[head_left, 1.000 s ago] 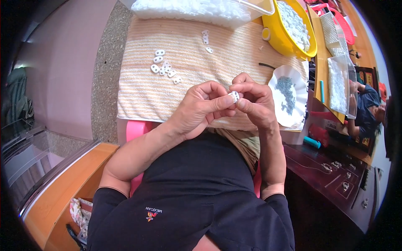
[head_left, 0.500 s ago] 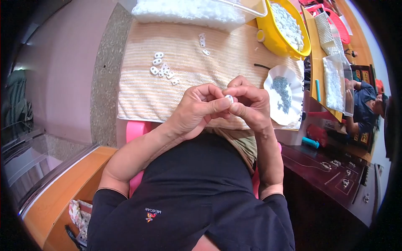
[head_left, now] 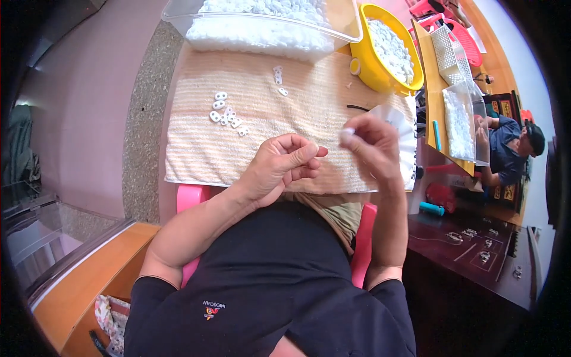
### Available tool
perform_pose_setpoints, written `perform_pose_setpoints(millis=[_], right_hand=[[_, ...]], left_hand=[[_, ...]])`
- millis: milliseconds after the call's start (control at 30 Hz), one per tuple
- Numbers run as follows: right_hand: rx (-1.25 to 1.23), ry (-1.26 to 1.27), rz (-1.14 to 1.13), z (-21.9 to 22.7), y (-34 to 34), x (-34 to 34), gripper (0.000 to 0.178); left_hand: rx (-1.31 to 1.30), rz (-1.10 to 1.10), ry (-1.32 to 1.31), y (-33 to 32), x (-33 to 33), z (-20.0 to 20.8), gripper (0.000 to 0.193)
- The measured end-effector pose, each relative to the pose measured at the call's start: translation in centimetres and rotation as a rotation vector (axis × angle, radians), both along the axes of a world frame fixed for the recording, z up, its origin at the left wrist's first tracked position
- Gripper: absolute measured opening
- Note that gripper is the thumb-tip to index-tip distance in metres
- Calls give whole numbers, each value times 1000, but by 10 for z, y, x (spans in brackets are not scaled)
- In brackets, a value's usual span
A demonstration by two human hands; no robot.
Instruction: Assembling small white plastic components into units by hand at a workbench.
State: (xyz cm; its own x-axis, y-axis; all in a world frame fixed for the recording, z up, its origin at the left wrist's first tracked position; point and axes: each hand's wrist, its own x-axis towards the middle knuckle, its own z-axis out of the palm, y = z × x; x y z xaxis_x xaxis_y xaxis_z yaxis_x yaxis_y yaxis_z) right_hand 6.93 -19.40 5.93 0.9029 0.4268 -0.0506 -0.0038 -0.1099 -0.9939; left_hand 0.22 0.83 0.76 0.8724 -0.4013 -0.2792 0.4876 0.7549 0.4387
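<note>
My right hand [head_left: 376,141], smeared by motion, pinches a small white plastic piece [head_left: 347,135] between thumb and fingers. It is above the right side of a striped towel, in front of a white wavy-rimmed dish [head_left: 403,119] whose contents it now hides. My left hand [head_left: 284,165] is above the towel's near edge, thumb pressed to the index finger; whether something tiny is between them I cannot make out. Several white oval pieces with two holes [head_left: 219,105] lie on the towel at the left, some overlapping. A few similar pieces [head_left: 278,75] lie farther back.
The striped towel [head_left: 196,149] covers the work surface. At its far side stand a clear bin of white pieces [head_left: 262,41] and a yellow basin [head_left: 373,59] of white parts. A thin black item [head_left: 357,107] lies near the dish. Another person [head_left: 511,140] sits at the right.
Both hands were together on the small white piece. They have parted: the right hand has carried it rightward and slightly up, covering the dish of small grey parts. The view has shifted slightly.
</note>
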Motion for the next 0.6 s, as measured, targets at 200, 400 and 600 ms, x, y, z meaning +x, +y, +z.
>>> perform_pose_setpoints(millis=[200, 400, 600], right_hand=[[-375, -505, -418, 38, -42, 85, 20], [-562, -860, -500, 33, 0, 83, 24], [-560, -608, -75, -9, 61, 59, 19]], left_hand=[[50, -27, -47, -2, 1, 1, 12], [93, 2, -53, -1, 0, 3, 10], [104, 27, -78, 0, -1, 0, 11]])
